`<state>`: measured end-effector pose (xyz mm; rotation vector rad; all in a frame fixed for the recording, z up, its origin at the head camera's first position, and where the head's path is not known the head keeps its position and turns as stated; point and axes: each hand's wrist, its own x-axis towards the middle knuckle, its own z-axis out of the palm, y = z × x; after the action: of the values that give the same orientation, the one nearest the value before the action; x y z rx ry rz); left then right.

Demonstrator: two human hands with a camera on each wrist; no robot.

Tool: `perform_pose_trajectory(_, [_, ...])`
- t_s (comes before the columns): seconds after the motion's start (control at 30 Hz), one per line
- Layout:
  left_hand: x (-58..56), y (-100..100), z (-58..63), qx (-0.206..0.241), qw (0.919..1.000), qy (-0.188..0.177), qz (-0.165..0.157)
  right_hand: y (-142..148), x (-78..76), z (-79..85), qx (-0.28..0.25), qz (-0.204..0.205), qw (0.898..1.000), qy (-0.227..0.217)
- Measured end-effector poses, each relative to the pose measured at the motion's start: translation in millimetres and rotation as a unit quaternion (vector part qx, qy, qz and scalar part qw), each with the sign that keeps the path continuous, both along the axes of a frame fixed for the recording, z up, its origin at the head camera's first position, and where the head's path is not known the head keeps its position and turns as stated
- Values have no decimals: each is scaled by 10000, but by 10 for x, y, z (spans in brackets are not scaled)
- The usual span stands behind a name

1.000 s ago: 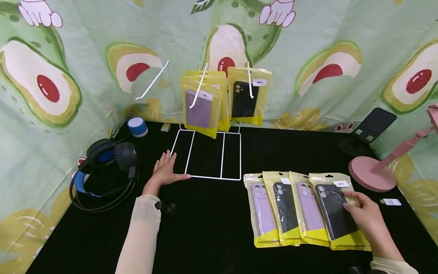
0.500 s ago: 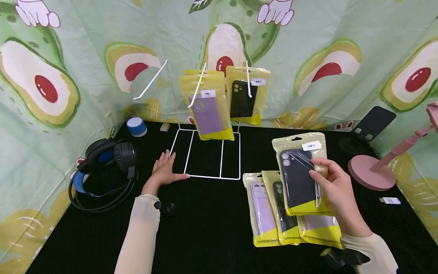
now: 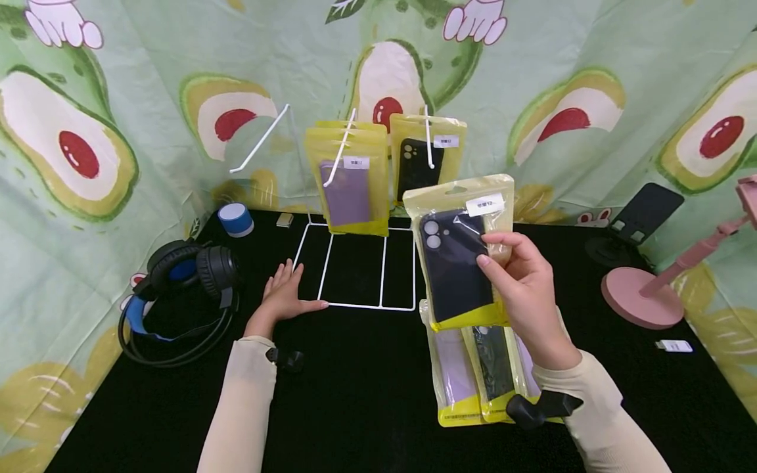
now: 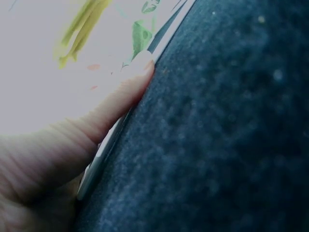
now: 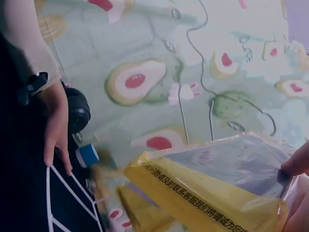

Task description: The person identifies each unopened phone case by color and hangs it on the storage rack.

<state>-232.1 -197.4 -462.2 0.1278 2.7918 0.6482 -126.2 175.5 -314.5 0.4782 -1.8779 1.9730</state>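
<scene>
Pinching a pouch (image 3: 454,276) with a black case inside by its right edge, in the right hand (image 3: 526,289), with thumb and fingers narrowed onto the plastic. Holding it slightly tilted above the tabletop (image 3: 355,381), near the right side of the white rack (image 3: 355,305), partly hiding three flat pouches (image 3: 455,387) in the head view. Resting the left hand (image 3: 285,294) at the rack's front left corner, with fingers spread wide and thumb on the front rail. Facing yellow pouches (image 3: 349,203) on the middle hook (image 3: 340,156) and a black-case pouch (image 3: 414,174) on the right hook (image 3: 430,148). With headphones (image 3: 219,270) and a blue cylinder (image 3: 235,222) to the left, a pink stand (image 3: 635,302) and a black stand (image 3: 653,210) to the right.
</scene>
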Motion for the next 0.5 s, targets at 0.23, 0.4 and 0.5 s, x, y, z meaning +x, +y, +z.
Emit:
perform_pose_trajectory(0.23, [7, -16, 6, -59, 10000, -50, 15, -205, -145, 136, 32, 59, 9999, 140])
perform_pose_trajectory(0.4, [5, -7, 11, -26, 10000, -41, -2, -261, -268, 124, -52, -43, 9999, -118])
perform_pose_trajectory(0.5, [4, -7, 11, -13, 10000, -54, -11, -269, -381, 101, -178, -121, 9992, -326])
